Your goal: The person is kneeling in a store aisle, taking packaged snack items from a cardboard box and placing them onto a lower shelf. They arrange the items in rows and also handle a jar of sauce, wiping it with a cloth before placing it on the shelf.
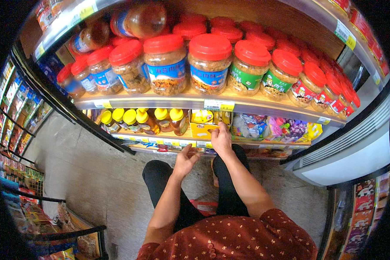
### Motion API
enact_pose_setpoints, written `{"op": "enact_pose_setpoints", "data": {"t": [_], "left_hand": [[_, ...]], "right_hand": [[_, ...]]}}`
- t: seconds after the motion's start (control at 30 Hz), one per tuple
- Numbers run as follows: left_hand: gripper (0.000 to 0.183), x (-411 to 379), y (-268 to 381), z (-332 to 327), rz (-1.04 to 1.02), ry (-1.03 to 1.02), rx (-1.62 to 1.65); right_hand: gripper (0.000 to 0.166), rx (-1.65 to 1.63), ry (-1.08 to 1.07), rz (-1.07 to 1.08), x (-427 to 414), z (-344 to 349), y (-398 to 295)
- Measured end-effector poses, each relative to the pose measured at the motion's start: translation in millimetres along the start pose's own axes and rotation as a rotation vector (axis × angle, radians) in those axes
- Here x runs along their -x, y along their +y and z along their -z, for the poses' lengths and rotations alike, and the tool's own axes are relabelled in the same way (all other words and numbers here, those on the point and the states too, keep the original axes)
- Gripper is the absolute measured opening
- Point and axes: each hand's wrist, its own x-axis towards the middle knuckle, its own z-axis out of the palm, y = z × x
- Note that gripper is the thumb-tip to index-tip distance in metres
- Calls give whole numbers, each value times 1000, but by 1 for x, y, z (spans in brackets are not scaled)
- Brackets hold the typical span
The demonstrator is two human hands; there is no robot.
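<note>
My right hand (221,139) is at the front of a yellow display box (201,130) on a lower shelf, its fingers over the box's right part; whether they grip it is unclear. Yellow packets (202,116) stand in the box. My left hand (186,161) hangs lower and to the left, before the shelf edge, with fingers apart and nothing seen in it. Left of the box is a row of bottles with yellow caps (143,117). To its right lie bagged sweets (252,125) and purple packets (287,128).
Above, a wooden shelf (195,100) holds plastic jars with red lids (210,47). Two jars lie tipped (146,20) on top at the left. A white slatted appliance (347,152) stands at the right. My knees (157,177) are close to the lowest shelf. Racks of packets stand far left.
</note>
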Motion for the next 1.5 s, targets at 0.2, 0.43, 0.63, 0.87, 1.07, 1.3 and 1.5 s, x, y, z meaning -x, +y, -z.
{"op": "enact_pose_setpoints", "data": {"t": [0.2, 0.43, 0.63, 0.87, 1.07, 1.3, 1.5], "left_hand": [[51, 65, 63, 12, -294, 33, -35], [17, 158, 226, 7, -1385, -215, -305], [22, 176, 265, -53, -1808, 434, -156], [26, 214, 270, -24, -1416, 587, -479], [7, 209, 264, -2, -1513, 194, -372], [8, 227, 225, 47, -1404, 289, -446], [36, 131, 147, 76, -1009, 423, -743]], "right_hand": [[36, -16, 61, 16, 2, -4, 0], [49, -79, -8, -70, 13, -9, -8], [61, -118, 43, 127, 16, -15, 12], [82, -181, -38, 135, 35, -34, -1], [74, -217, -28, 166, 26, -19, -7], [60, -132, -159, 259, 63, -29, -4], [45, -112, -199, 315, 60, -44, -13]]}}
